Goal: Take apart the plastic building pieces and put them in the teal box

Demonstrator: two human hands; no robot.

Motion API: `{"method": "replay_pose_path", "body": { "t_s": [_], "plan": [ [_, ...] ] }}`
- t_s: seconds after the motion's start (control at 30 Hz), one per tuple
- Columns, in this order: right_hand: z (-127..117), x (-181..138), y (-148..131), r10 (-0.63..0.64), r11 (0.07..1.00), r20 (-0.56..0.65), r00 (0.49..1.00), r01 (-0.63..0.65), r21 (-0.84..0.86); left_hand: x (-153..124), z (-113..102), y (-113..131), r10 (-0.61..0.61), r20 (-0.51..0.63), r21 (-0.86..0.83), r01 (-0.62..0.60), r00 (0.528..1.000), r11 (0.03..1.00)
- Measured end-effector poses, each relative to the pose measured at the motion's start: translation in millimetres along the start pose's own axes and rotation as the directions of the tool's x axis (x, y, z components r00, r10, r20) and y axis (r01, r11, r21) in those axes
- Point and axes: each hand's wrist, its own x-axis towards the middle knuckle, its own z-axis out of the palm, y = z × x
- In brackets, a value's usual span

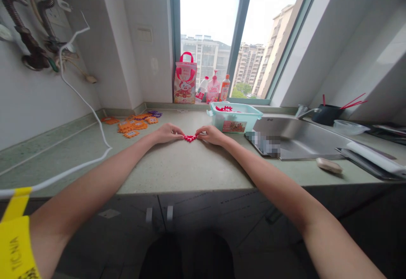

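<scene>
A small red toothed-edge foam puzzle piece (190,138) is held between my two hands just above or on the pale green countertop; I cannot tell if it touches. My left hand (170,133) pinches its left end between thumb and fingers. On its right end, the fingers of my right hand (209,135) are closed too. Close to my right hand stands a light-teal plastic bin (250,120) with more red pieces (224,109) inside. Left of my left hand lies a loose pile of orange toothed pieces (135,124), with a few purple ones (155,113) behind.
A steel sink (304,143) is set in at the right, with a soap-like beige block (329,166) by its front edge. A white cable (85,95) hangs across the left side. Bottles (213,87) and a pink bag (185,82) stand by the window.
</scene>
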Motion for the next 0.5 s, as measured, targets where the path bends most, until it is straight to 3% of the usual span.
{"method": "replay_pose_path", "body": {
  "t_s": [0.23,0.5],
  "plan": [
    [3,-1,0,0.029,0.999,-0.041,0.999,-0.03,-0.024,3,8,3,0.126,-0.061,0.175,-0.114,0.99,0.978],
    [-4,2,-3,0.064,0.985,-0.272,0.96,-0.017,0.17,4,8,12,0.165,-0.298,0.148,-0.125,0.94,0.981]
  ]
}}
